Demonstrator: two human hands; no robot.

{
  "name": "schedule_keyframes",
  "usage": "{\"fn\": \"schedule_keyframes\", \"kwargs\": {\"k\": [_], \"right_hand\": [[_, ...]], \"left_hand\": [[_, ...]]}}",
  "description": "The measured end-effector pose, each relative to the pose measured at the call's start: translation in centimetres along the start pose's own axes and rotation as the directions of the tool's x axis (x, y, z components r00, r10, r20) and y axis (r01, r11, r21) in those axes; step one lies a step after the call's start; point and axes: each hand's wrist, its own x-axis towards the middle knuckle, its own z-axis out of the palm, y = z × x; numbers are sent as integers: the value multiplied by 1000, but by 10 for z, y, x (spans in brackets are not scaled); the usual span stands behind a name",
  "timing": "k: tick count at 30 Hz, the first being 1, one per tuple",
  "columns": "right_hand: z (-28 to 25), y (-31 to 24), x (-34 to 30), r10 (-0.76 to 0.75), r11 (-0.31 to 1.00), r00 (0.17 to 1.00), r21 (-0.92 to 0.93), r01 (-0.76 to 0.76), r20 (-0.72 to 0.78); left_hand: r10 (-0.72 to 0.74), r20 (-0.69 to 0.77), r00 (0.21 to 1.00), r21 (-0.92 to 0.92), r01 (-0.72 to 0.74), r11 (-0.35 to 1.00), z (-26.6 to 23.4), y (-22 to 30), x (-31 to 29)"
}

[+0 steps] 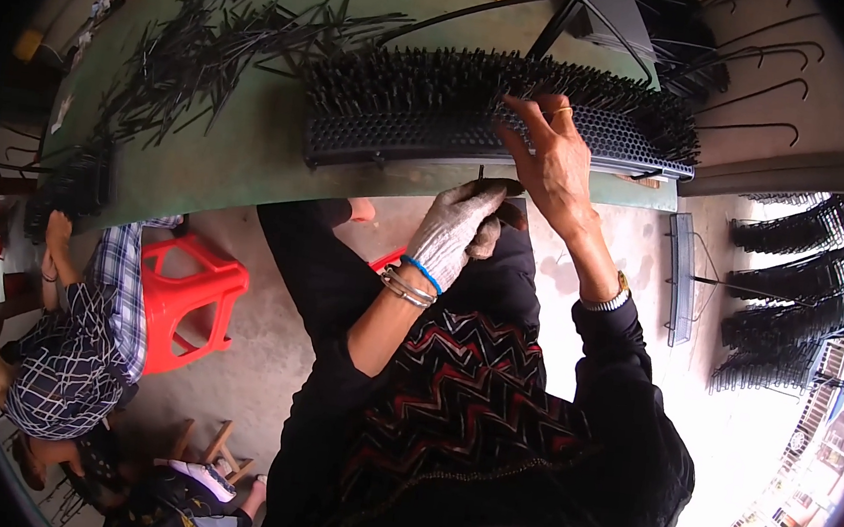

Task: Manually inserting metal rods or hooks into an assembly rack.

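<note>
A long, curved black panel full of holes (408, 140) lies along the table's near edge. Dense rows of short black sticks (398, 79) stand up along its far side. Over the panel's middle reaches my bare right hand (554, 165), its fingers bent and apart, fingertips slightly blurred. No object shows clearly between them against the dark panel. My left hand (455, 228), in a pale knitted glove with dark fingertips, is closed just below the panel's front edge. A thin dark tip pokes up beside its thumb; what the fingers hold is mostly hidden.
Loose black strips (200, 48) are heaped on the green table (249, 170). Black hooked rods (758, 92) stick out at the upper right. A red plastic stool (193, 294) stands at left beside another person (72, 363). Stacked black racks (791, 286) are at right.
</note>
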Motion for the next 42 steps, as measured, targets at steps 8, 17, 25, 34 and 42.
{"fn": "schedule_keyframes", "kwargs": {"k": [8, 17, 25, 34, 42], "right_hand": [[-22, 1, -12, 150, 867, 956, 431, -249, 251], [5, 30, 27, 86, 981, 937, 194, -20, -338], [3, 24, 27, 124, 975, 941, 214, -57, -314], [11, 29, 27, 152, 962, 944, 262, -74, -292], [13, 21, 27, -28, 992, 971, -127, -3, -239]], "left_hand": [[48, -101, 994, 241, -23, 970, 4, -3, 2], [22, -59, 998, 135, -14, 991, -18, -5, -3], [71, -104, 992, 51, -66, 997, -50, -8, -23], [77, -192, 978, -43, -87, 995, -65, -6, -35], [138, -251, 958, -2, -143, 990, -80, 5, -49]]}}
